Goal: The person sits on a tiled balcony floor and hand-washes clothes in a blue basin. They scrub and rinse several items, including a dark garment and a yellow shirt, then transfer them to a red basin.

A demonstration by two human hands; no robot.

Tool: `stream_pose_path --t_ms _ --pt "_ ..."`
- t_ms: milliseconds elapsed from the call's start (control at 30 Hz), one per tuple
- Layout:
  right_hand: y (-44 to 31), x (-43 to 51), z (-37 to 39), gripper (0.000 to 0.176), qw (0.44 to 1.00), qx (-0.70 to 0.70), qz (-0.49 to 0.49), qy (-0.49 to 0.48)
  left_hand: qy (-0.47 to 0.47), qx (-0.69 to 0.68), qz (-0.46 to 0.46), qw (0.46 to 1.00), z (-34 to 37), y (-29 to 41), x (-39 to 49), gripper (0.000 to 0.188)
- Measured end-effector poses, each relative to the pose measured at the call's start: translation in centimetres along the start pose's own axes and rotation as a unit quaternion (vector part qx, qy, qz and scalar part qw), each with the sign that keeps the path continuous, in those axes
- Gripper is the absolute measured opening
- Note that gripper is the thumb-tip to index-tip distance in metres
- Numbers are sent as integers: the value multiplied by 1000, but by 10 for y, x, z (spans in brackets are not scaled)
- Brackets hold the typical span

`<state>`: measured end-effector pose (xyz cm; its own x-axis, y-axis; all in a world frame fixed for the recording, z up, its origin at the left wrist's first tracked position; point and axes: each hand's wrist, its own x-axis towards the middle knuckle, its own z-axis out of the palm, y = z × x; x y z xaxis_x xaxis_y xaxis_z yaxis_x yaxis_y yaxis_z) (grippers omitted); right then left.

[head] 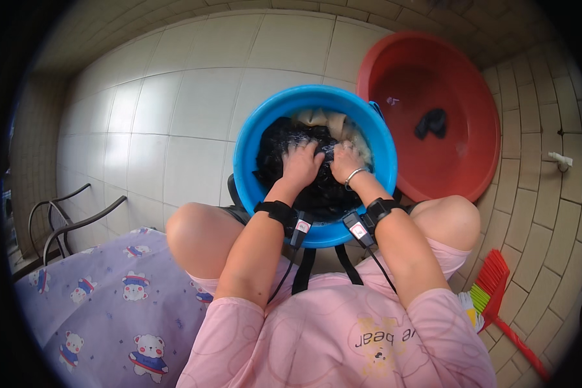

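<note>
A blue plastic bucket (254,116) stands between my knees, with wet clothing and some suds inside. Dark fabric (276,140) fills most of it; a beige cloth (327,121) lies along the far right inner side. My left hand (301,160) presses down on the dark fabric, thumb spread, its fingertips partly sunk in the wet cloth. Close beside it my right hand (347,159) has its fingers bent into the fabric near the beige cloth. Whether either hand grips cloth is hidden by the water and fabric. A silver bangle (356,177) circles my right wrist.
A large red plastic basin (475,160) sits right of the bucket, holding a small dark cloth (431,123). A white tap (560,160) juts from the tiled wall. A red broom (494,291) lies at lower right. A metal-framed chair (60,223) and purple bear-print fabric (106,310) are on the left.
</note>
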<state>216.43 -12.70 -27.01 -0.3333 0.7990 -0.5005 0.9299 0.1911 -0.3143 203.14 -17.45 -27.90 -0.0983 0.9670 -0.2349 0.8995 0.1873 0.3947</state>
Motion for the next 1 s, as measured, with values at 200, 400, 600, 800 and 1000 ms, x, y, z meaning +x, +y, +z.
stream_pose_path --t_ms 200,400,600,800,1000 --pt "-22 -37 -88 32 955 193 -219 57 37 -509 -80 856 -38 18 3 51" --pt "-42 -68 -130 31 816 543 -190 -58 -28 -705 -161 690 -74 29 -23 69" --pt "-44 -65 -119 24 513 851 -96 -58 -158 -747 -170 623 -84 27 -43 69" --pt "-33 -50 -94 19 476 869 -127 -53 -242 -785 -193 537 -76 25 -58 56" --pt "-35 -57 -85 23 819 542 -161 100 -203 -852 -241 419 -75 32 -64 56"
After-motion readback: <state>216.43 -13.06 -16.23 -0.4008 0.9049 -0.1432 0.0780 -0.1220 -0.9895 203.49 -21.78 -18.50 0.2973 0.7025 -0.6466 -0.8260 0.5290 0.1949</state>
